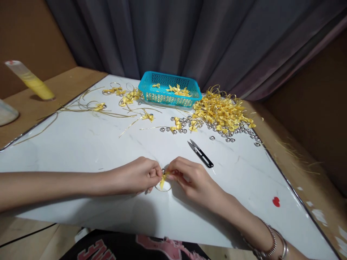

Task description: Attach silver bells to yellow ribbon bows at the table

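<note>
My left hand (138, 176) and my right hand (189, 177) meet near the front middle of the white table (81, 151). Both pinch a small yellow ribbon bow (163, 179) with a silver bell (163, 171) at its top; a thin loop of cord hangs under it. The fingers of both hands are closed on the piece. Black thread snips (201, 154) lie just beyond my right hand.
A blue plastic basket (169, 94) with a few yellow bows stands at the back. A heap of yellow bows (219, 110) and scattered silver bells (230, 137) lie at the back right. Loose gold cords and bows (119, 103) spread at the back left. A yellow tube (29, 80) leans at far left.
</note>
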A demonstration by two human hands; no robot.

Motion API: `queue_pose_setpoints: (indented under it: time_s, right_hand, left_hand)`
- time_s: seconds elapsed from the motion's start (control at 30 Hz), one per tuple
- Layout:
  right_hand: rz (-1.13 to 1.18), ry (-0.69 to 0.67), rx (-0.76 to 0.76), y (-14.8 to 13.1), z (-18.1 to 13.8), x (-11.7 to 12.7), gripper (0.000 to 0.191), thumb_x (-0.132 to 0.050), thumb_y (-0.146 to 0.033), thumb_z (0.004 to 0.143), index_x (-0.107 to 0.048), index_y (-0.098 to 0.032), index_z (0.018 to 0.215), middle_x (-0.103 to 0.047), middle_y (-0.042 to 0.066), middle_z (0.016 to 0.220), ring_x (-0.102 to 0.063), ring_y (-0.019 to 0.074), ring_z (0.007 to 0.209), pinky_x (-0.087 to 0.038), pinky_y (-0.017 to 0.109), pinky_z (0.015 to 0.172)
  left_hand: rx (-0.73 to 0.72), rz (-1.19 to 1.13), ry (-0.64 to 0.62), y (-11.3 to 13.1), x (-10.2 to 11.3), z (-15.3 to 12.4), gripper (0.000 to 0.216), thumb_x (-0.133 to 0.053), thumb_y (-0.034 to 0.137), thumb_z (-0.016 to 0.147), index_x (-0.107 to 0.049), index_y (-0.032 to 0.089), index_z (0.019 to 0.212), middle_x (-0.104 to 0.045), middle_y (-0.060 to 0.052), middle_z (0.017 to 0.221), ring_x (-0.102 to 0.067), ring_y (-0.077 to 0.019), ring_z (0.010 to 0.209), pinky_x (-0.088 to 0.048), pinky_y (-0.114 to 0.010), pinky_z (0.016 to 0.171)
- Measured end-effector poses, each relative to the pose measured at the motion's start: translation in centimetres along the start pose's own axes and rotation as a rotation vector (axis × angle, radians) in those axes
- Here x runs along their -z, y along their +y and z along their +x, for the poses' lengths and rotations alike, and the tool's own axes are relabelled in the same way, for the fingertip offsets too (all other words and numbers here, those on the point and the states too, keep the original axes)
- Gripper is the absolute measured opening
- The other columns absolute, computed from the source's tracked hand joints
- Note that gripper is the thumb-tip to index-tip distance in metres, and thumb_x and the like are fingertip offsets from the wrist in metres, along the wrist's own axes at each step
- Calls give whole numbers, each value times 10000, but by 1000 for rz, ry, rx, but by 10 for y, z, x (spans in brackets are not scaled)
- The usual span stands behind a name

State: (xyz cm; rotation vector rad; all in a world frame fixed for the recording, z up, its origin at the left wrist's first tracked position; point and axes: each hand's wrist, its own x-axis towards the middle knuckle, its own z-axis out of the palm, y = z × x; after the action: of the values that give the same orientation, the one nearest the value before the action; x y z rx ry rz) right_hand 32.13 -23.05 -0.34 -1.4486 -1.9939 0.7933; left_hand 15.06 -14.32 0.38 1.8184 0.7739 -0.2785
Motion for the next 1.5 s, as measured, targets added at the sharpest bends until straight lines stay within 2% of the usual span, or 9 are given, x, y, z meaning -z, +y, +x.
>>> queue_pose_setpoints:
  time_s: [0.13,0.3,0.6,0.8,1.07,1.3,1.5]
  right_hand:
    - [-52,-39,71,1,2,-6,216,-421,-69,841,-624,-134,878,-608,85,851,-560,167,779,-463,291,678]
    - [-110,44,132,2,-3,-15,298,-385,-49,840,-662,-113,929,-625,113,868,-568,190,799,-494,320,682]
    - [-194,86,154,1,-7,-23,339,-360,-48,836,-682,-68,939,-632,140,865,-571,203,782,-502,308,647]
    - [-216,75,166,1,-7,-23,318,-370,-42,826,-683,-68,879,-631,144,857,-562,210,776,-502,316,643]
    - [-176,69,138,0,-6,-21,299,-364,-85,878,-662,-76,902,-619,142,866,-565,206,803,-500,323,688]
    - [-113,115,97,-2,-3,-24,229,-423,-119,869,-640,-58,907,-598,118,817,-549,170,707,-476,294,628]
    - [-21,125,43,-1,1,-22,173,-436,-137,865,-604,-106,834,-580,88,787,-532,149,665,-446,274,595]
  left_hand:
    - [5,-27,1,0,0,0,98,-448,214,734,-520,159,771,-495,69,461,-392,-85,370,-312,-182,396]
    - [54,-138,-44,-2,1,1,81,-448,197,713,-501,161,762,-497,70,472,-370,-73,337,-300,-184,361]
    - [58,-302,-70,-8,6,4,94,-493,232,720,-522,144,707,-519,55,502,-357,-51,343,-295,-179,364]
    - [49,-302,-57,-5,6,2,102,-498,235,722,-530,141,701,-521,54,502,-353,-46,343,-285,-174,363]
    - [26,-255,-59,-10,5,6,88,-471,186,658,-524,148,717,-523,60,488,-361,-55,330,-281,-172,347]
    - [22,-269,-35,-10,4,7,72,-455,196,659,-511,155,678,-514,60,475,-345,-55,324,-263,-172,341]
    - [19,-256,-42,-11,4,7,83,-466,208,693,-524,151,709,-512,62,469,-359,-61,324,-274,-176,341]
